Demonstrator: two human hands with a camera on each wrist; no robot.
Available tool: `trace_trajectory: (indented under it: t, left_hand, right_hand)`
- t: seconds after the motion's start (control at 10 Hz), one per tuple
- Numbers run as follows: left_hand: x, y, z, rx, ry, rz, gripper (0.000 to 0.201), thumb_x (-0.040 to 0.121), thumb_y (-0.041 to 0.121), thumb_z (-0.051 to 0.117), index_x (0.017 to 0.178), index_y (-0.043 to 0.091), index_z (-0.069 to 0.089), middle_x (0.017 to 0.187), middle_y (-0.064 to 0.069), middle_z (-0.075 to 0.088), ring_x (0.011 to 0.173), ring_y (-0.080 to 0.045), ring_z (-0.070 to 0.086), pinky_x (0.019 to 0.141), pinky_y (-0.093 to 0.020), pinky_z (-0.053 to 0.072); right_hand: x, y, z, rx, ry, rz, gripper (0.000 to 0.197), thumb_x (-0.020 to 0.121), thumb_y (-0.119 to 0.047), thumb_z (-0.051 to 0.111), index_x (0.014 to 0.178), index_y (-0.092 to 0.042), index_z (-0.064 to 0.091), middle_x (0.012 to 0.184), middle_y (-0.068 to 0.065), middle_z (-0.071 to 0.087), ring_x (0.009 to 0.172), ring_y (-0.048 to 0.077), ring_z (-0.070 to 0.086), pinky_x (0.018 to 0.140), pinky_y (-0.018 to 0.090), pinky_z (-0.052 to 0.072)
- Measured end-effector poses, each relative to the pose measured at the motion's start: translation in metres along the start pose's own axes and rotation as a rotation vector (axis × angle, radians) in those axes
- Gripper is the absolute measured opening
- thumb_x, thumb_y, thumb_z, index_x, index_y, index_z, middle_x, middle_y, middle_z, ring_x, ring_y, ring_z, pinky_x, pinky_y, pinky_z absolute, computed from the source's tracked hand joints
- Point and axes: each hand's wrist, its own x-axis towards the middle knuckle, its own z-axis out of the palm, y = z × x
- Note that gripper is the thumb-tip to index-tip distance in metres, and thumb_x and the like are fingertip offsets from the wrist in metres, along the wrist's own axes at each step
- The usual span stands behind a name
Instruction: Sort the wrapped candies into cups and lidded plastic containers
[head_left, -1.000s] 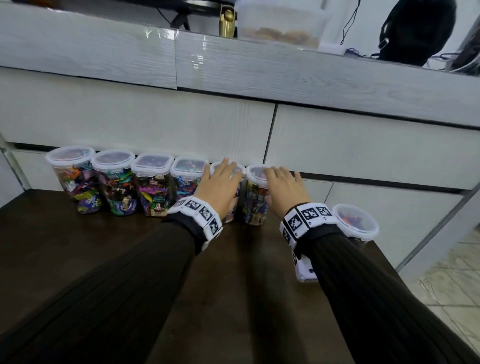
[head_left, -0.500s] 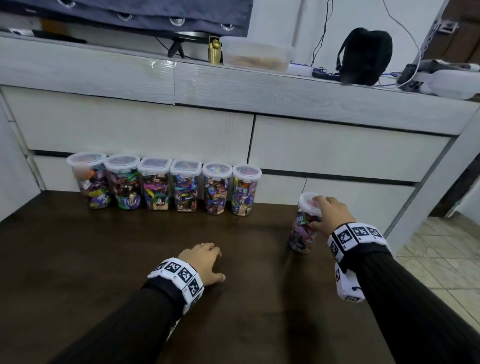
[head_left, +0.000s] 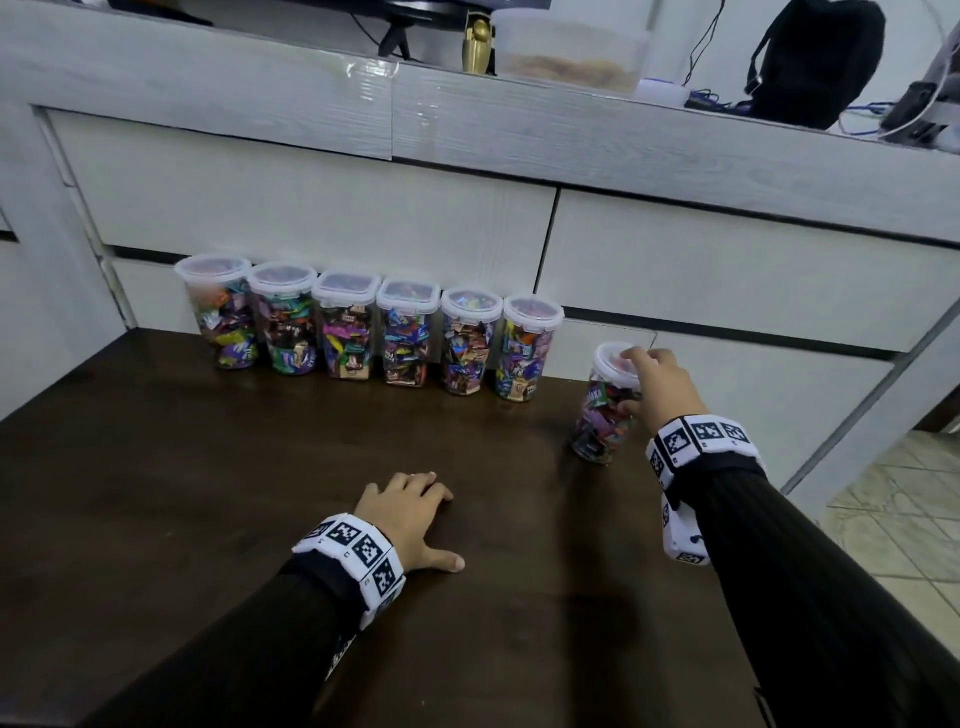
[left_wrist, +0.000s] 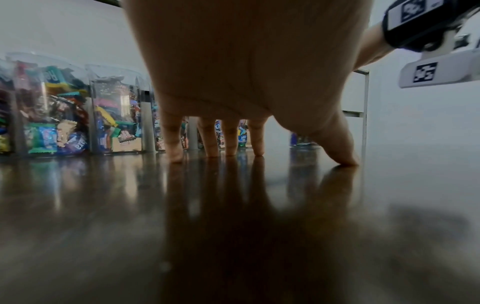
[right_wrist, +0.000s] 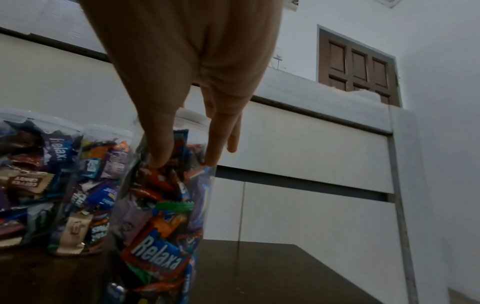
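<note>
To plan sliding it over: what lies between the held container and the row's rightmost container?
Only bare dark tabletop separates the lidded clear container in the right hand from the row's rightmost container, per head view.

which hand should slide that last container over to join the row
Right. The right hand already grips the lone container, which stands apart to the right of the row. The left hand rests flat on the table, farther from it.
</note>
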Motion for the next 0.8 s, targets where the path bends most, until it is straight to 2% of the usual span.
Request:
trace_trajectory:
  t: [0.2, 0.4, 0.5, 0.6, 0.8]
  left_hand:
    - [0.005, -0.003, 0.007, 0.018, 0.001, 0.02, 0.092, 0.077, 0.075, 0.056, 0.15, 0.031, 0.022, 0.163, 0.002, 0.008, 0.148, -0.024, 0.012, 0.115, -0.053, 0.022]
    - [0.006, -0.003, 0.007, 0.009, -0.015, 0.045, 0.09, 0.08, 0.073, 0.055, 0.151, 0.03, 0.02, 0.163, 0.001, 0.006, 0.148, -0.025, 0.009, 0.114, -0.055, 0.02]
    - [0.006, -0.003, 0.009, 0.011, -0.034, 0.049, 0.09, 0.081, 0.072, 0.054, 0.151, 0.029, 0.019, 0.163, 0.0, 0.004, 0.149, -0.025, 0.007, 0.115, -0.055, 0.02]
    - [0.007, -0.004, 0.008, 0.009, -0.031, 0.049, 0.09, 0.081, 0.072, 0.054, 0.151, 0.028, 0.019, 0.163, 0.0, 0.003, 0.149, -0.025, 0.006, 0.115, -0.055, 0.02]
    - [0.007, -0.002, 0.008, -0.007, -0.016, 0.048, 0.09, 0.08, 0.072, 0.055, 0.151, 0.029, 0.019, 0.163, 0.001, 0.003, 0.149, -0.024, 0.006, 0.115, -0.055, 0.02]
  right_hand:
    - [0.045, -0.033, 0.02, -0.017, 0.019, 0.005, 0.06, 0.08, 0.003, 0.064, 0.134, -0.013, 0.041, 0.136, 0.023, 0.038, 0.117, 0.046, 0.044, 0.095, 0.05, 0.045]
    - [0.086, -0.041, 0.034, -0.021, 0.019, 0.085, 0.057, 0.084, -0.006, 0.062, 0.136, -0.012, 0.039, 0.137, 0.026, 0.034, 0.118, 0.049, 0.042, 0.09, 0.052, 0.043]
    - [0.098, -0.037, 0.042, 0.007, 0.034, 0.066, 0.061, 0.082, -0.009, 0.064, 0.137, -0.014, 0.039, 0.138, 0.026, 0.033, 0.116, 0.05, 0.044, 0.09, 0.053, 0.042]
    - [0.101, -0.035, 0.048, 0.052, 0.044, 0.05, 0.068, 0.079, -0.008, 0.066, 0.139, -0.016, 0.036, 0.145, 0.022, 0.026, 0.115, 0.05, 0.047, 0.091, 0.052, 0.043]
    - [0.098, -0.031, 0.039, -0.017, -0.012, 0.051, 0.078, 0.082, -0.013, 0.068, 0.146, -0.02, 0.025, 0.156, 0.018, 0.01, 0.125, 0.051, 0.038, 0.1, 0.054, 0.04]
